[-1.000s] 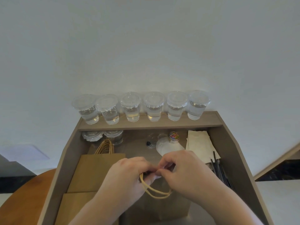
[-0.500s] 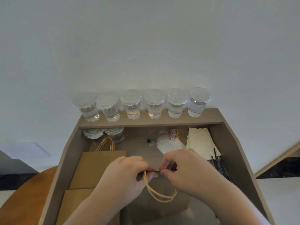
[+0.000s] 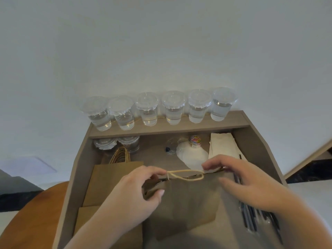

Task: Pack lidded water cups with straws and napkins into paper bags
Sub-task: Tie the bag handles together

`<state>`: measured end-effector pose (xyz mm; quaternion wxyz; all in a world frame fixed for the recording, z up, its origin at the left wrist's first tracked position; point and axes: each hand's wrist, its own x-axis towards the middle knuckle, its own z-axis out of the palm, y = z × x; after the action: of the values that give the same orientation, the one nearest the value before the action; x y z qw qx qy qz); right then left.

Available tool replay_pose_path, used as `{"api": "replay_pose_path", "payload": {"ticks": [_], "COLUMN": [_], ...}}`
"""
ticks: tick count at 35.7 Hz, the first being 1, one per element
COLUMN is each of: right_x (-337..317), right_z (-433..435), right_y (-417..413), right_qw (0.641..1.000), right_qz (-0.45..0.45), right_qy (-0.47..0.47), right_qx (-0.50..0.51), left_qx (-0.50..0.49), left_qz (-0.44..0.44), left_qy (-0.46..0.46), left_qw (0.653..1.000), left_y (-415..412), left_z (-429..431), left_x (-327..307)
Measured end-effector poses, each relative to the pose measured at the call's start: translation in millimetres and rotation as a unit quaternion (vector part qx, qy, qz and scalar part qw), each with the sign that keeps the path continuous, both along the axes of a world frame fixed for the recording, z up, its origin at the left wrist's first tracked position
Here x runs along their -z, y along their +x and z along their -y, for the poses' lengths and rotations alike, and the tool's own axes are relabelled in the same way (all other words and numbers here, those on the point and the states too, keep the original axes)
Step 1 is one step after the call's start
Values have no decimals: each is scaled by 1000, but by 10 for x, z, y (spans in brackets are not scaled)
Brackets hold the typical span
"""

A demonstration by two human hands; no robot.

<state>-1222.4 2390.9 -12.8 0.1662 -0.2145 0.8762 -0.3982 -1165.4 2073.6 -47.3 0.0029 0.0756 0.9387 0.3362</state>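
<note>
A brown paper bag (image 3: 186,203) stands in front of me on the counter, its top edge spread between my hands. My left hand (image 3: 138,193) pinches the bag's left top corner. My right hand (image 3: 240,180) grips the right top corner. The bag's twine handle (image 3: 185,175) lies flat across the opening between them. Several lidded cups of water (image 3: 172,108) line the raised back shelf. White napkins (image 3: 222,146) lie at the back right, and black straws (image 3: 255,218) lie along the right side.
Flat paper bags (image 3: 111,182) are stacked on the left with their handles (image 3: 122,155) behind. Two more lidded cups (image 3: 116,144) sit under the shelf. A small jar of coloured clips (image 3: 195,141) and a white lid (image 3: 192,157) lie mid-back. A round wooden table (image 3: 30,216) is lower left.
My hands have moved apart from the middle to the bag's top corners, pulling the mouth wide. The handle that hung down in a loop now lies flat along the top edge.
</note>
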Motion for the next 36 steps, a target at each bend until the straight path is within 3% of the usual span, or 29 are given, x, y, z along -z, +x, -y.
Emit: {"api": "replay_pose_path", "payload": {"ticks": [7, 15, 24, 30, 36], "right_x": [294, 138, -557, -522, -479], "right_z": [201, 297, 199, 75, 238], "right_y": [216, 586, 1080, 1278, 1479], "right_qw": [988, 974, 960, 970, 985], "right_qz": [-81, -153, -243, -232, -170], "right_qy": [19, 13, 18, -13, -37], "right_qx": [133, 166, 139, 69, -6], "left_qx": [-51, -29, -64, -179, -265], "left_qz": [10, -65, -111, -68, -100], "left_qy": [162, 211, 307, 378, 349], "left_qw": [985, 975, 943, 906, 893], "left_y": [-14, 102, 613, 1110, 1697], "left_z": [6, -57, -186, -303, -206], "left_x": [228, 233, -315, -504, -528]}}
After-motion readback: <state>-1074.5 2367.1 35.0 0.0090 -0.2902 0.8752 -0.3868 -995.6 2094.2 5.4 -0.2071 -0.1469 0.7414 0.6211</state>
